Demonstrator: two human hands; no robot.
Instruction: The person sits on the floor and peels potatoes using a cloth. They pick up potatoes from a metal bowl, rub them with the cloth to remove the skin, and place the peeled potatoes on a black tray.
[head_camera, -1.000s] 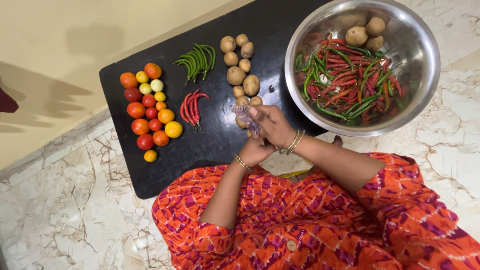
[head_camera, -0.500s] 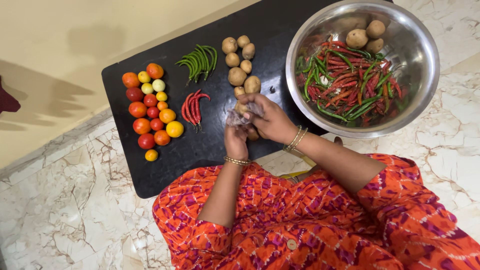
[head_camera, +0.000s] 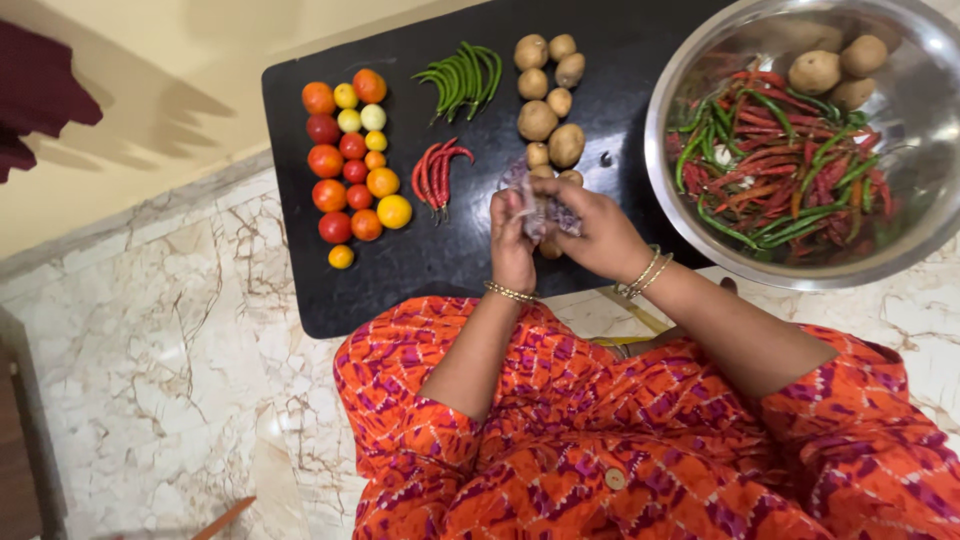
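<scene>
My left hand (head_camera: 512, 247) and my right hand (head_camera: 590, 232) meet over a black board (head_camera: 420, 270), both closed on a small crumpled clear plastic bag (head_camera: 540, 208) with something dark inside. They sit just below a row of potatoes (head_camera: 548, 118). A little left of the hands lie several red chillies (head_camera: 435, 177); green chillies (head_camera: 460, 77) lie above them. Both wrists wear gold bangles.
Several red, orange and yellow tomatoes (head_camera: 350, 160) are lined up at the board's left end. A large steel bowl (head_camera: 700, 235) at the right holds mixed red and green chillies and three potatoes. Marble floor (head_camera: 150, 360) surrounds the board; my orange patterned clothing (head_camera: 620, 440) fills the foreground.
The view has shifted, so everything sits further right and higher. My left hand rose from under the right hand to beside it, and both now clasp the bag together.
</scene>
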